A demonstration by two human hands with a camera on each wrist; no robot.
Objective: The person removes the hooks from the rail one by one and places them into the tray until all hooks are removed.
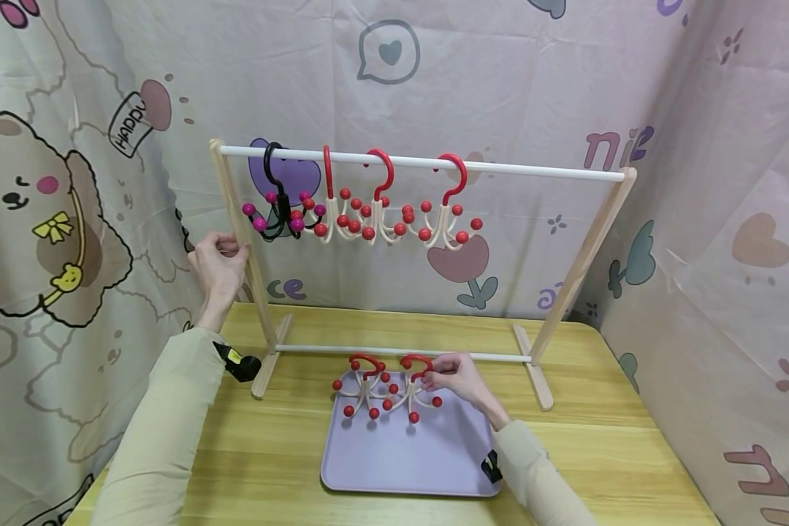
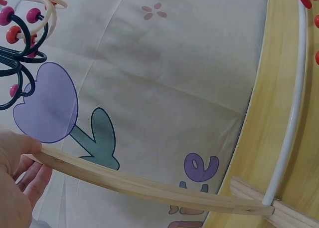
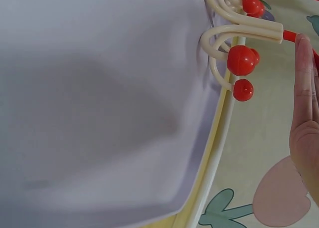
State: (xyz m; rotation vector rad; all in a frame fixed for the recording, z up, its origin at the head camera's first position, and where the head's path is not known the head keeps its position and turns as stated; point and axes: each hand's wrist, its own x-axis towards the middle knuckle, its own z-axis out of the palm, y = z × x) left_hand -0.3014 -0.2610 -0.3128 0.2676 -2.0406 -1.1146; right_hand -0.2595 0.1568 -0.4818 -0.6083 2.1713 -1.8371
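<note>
My left hand (image 1: 218,267) holds the left wooden post (image 2: 139,185) of a hanging rack, thumb on one side and fingers on the other. With my right hand (image 1: 460,378) I grip the red hook of a cream octopus-shaped multi-arm hanger (image 3: 256,31) with red ball tips, over the far part of a lilac tray (image 1: 408,467). A matching red-hooked hanger (image 1: 366,389) stands beside it to the left. From the rack's white top bar (image 1: 532,168) hang a black hanger (image 1: 282,208) with magenta balls and three red-hooked cream ones.
The rack's lower white bar (image 1: 342,350) runs just behind the tray. Its right post (image 1: 581,263) ends in a wooden foot (image 1: 534,369) on the wood-grain table (image 1: 605,438). Patterned curtain (image 1: 532,88) surrounds the table at the back and sides.
</note>
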